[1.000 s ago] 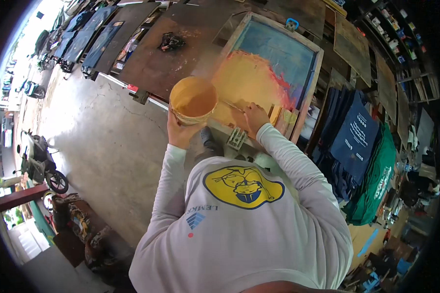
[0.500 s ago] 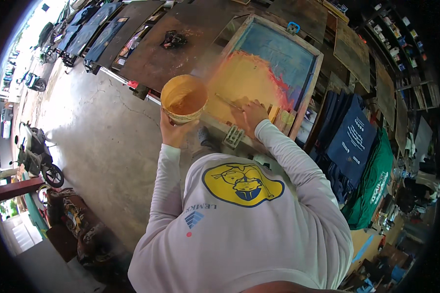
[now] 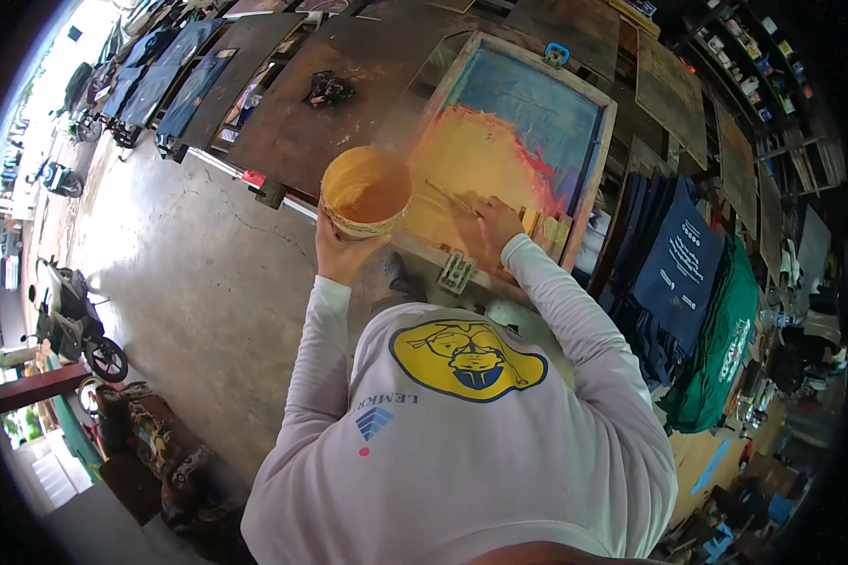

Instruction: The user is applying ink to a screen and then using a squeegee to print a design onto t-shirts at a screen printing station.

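Note:
My left hand [image 3: 342, 254] is wrapped round the lower side of a yellow-orange plastic tub [image 3: 367, 193]. Its mouth faces up toward me, with orange-tan residue on the inner walls. In my right hand [image 3: 497, 222] is a thin stick [image 3: 449, 196], its far end pointing left over the yellow part of a screen printing frame's mesh [image 3: 471, 151]. Blue, red and purple stains cover the rest of that mesh, inside a wooden frame [image 3: 546, 69]. Wooden blocks [image 3: 545, 229] lie beside my right hand at the frame's near right corner.
A metal hinge clamp [image 3: 456, 272] grips the frame's near edge; a blue clamp [image 3: 557, 55] is at its far edge. On the brown board at left lies a crumpled black bag [image 3: 330, 88]. Dark blue shirts [image 3: 678, 254] and green fabric [image 3: 716, 348] hang at right. Motorcycles [image 3: 77, 320] stand far left.
My left hand and the tub have shifted slightly right in the picture. My right hand and the stick have moved a little over the mesh. Both grips stay the same.

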The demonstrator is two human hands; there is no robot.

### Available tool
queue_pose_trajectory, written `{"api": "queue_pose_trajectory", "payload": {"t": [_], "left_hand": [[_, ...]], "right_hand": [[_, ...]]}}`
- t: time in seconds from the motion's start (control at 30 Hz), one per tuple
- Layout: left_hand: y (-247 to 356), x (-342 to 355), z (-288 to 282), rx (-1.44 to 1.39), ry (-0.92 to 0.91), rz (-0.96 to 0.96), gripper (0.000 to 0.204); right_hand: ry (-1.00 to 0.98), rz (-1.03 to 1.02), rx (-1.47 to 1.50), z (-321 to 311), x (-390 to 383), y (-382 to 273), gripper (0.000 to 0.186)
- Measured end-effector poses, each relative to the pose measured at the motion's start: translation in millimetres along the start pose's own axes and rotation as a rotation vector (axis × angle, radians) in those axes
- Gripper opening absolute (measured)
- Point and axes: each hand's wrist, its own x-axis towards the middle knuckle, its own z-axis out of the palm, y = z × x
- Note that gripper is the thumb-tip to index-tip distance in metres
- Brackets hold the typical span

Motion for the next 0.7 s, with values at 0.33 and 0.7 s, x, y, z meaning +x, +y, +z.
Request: {"api": "queue_pose_trajectory", "payload": {"t": [0.33, 0.7], "left_hand": [[-4, 13, -6, 0.034, -0.026, -0.063, 0.100], [-4, 14, -5, 0.006, -0.031, -0.083, 0.105]], "right_hand": [[0.028, -0.053, -0.002, 6, -15, -5, 0.022], [0.123, -0.036, 0.006, 4, -3, 5, 0.019]]}}
